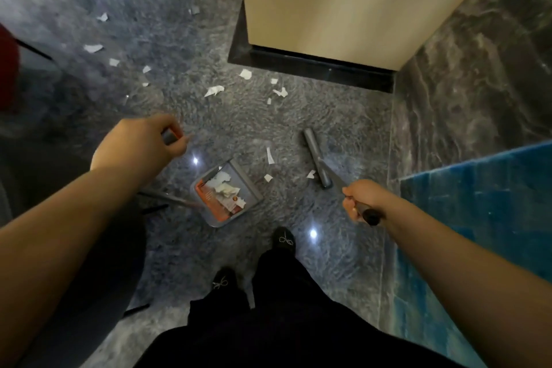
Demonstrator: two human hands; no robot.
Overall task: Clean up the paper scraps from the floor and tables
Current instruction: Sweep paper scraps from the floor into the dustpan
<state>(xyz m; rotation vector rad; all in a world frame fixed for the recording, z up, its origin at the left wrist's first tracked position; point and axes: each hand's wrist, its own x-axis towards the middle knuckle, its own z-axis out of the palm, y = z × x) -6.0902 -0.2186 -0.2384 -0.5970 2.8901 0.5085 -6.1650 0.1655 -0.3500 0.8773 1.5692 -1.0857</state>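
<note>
My left hand (pixel 143 143) grips the dustpan (pixel 228 193) handle, my right hand (pixel 363 199) grips the broom (pixel 318 158) handle. A few paper scraps (pixel 224 187) sit in the pan; I judge most remain, scattered from ten to one o'clock, three just beside the brush head

Your arms are bare, no sleeves showing; you wear loose black trousers (pixel 286 317) and black shoes (pixel 283 239) with pale embroidered motifs.
</note>
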